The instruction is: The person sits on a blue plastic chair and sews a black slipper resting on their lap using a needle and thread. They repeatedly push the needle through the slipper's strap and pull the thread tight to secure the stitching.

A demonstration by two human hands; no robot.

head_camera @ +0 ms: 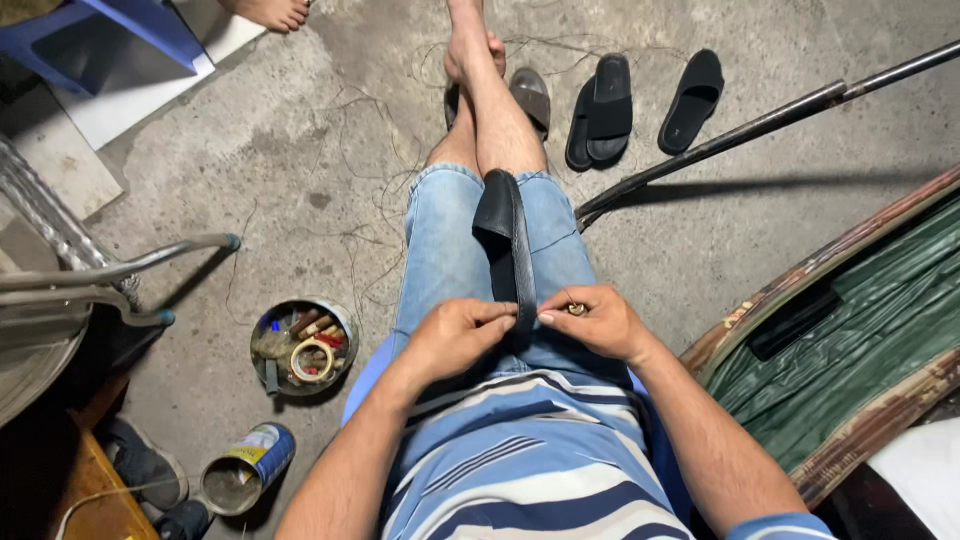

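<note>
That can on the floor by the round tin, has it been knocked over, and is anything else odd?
The can lies tipped on its side, open mouth showing, nothing visibly spilled. A black sandal rests on the person's lap, pinched by the left hand and right hand, rather than down with the slippers.

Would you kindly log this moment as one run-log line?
left hand: pinching black sandal | right hand: pinching sandal edge, small ring-like item at fingers | sandal lying on lap | round tin on floor

I see a short-sleeved shirt (540, 470) with horizontal blue, white and navy stripes at lower centre. Light-blue denim shorts (450, 250) with frayed hems cover my thighs at frame centre. My forearms, lower legs and feet are bare.
</note>
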